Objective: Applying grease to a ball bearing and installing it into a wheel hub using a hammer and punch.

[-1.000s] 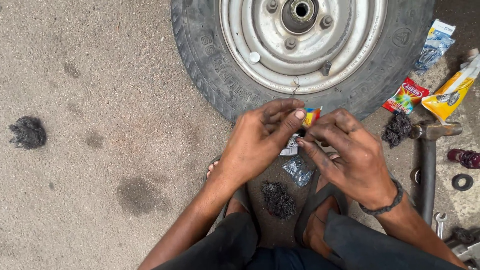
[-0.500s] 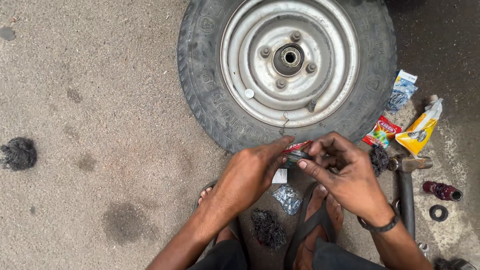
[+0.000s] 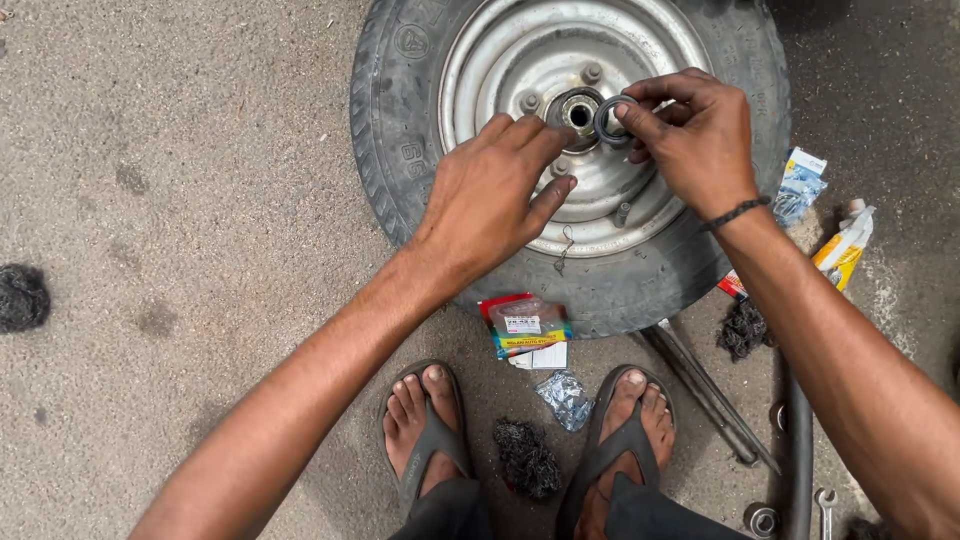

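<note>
The wheel [image 3: 570, 160] lies flat on the ground [image 3: 180, 200], hub opening [image 3: 578, 112] facing up, so both hands can work from above. The right hand [image 3: 690, 140], at two o'clock of the hub, pinches a dark ring seal [image 3: 610, 120] between thumb and fingertips, held just beside the opening. The left hand [image 3: 495, 200], at eight o'clock, has its fingers loosely spread, holding nothing, fingertips resting on the rim near the hub. A torn colourful packet [image 3: 525, 325] lies at six o'clock of the wheel.

Left of the wheel [image 3: 420, 150] the ground [image 3: 180, 200] lies open, with only a dark rag [image 3: 22, 297] well away. Right of the wheel, packets [image 3: 800, 185], a tube [image 3: 845, 245] and a rag [image 3: 742, 328] crowd the way. Below the wheel, a coloured packet [image 3: 525, 325], foil [image 3: 565, 398], two feet [image 3: 425, 420] and metal bars [image 3: 710, 395] fill the ground. The hub hole [image 3: 578, 112] is flanked by both hands.
</note>
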